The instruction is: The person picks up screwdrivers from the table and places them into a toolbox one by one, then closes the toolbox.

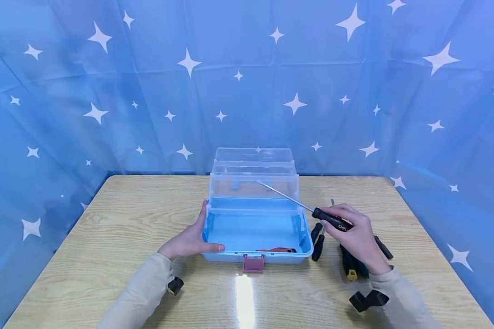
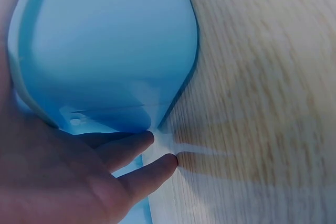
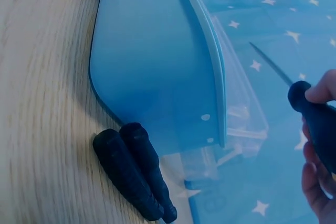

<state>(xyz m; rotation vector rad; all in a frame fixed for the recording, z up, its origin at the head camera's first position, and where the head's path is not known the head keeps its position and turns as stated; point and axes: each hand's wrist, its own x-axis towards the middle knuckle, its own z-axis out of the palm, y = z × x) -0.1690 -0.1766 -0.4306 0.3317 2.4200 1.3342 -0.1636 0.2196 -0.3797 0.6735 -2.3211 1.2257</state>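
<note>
A light-blue toolbox [image 1: 253,226] stands on the table with its clear lid [image 1: 253,187] raised at the back. My left hand [image 1: 187,240] rests against its left end, thumb along the front rim and forefinger stretched up the side. In the left wrist view, other fingers [image 2: 152,174] lie near the box's end wall. My right hand [image 1: 356,235] grips the black handle of a long screwdriver [image 1: 286,196] beyond the box's right end. Its shaft slants up leftward across the lid in the head view. An orange-red tool [image 1: 277,250] lies inside along the front wall, partly hidden.
Two black-handled screwdrivers [image 3: 128,174] lie beside the box's right end. More dark tools, one with a yellow end [image 1: 351,275], lie under and around my right hand. A purple latch [image 1: 253,264] hangs at the box front. A blue starry curtain [image 1: 247,91] surrounds the wooden table [image 1: 140,205].
</note>
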